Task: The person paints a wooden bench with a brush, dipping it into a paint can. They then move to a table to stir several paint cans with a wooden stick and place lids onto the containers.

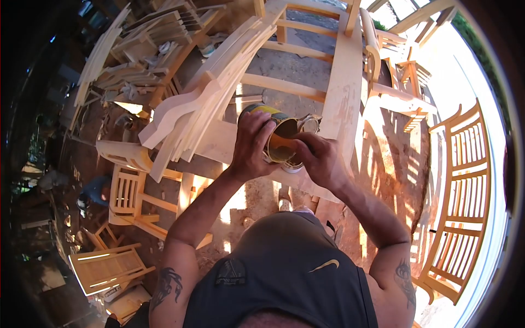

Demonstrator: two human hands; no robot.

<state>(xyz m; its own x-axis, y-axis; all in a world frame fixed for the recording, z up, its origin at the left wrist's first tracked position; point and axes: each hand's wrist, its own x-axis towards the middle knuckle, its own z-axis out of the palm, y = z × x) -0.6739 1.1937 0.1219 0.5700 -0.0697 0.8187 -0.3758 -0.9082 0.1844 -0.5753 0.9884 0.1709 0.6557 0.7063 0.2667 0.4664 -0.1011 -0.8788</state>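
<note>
My left hand is wrapped round a yellow and green can, which is tilted with its open mouth facing right. My right hand is closed on an orange-brown flat tool that reaches into the can's mouth. Part of the tool is hidden by my fingers and the can. Just beyond my right hand, a second open container stands under the tilted can, its lower part mostly hidden. Both hands are above the near end of a wooden frame.
Long curved wood pieces lie stacked on the frame at left. More wooden parts are piled at upper left. A slatted bench stands at right, chairs at left. Another person is partly visible at far left.
</note>
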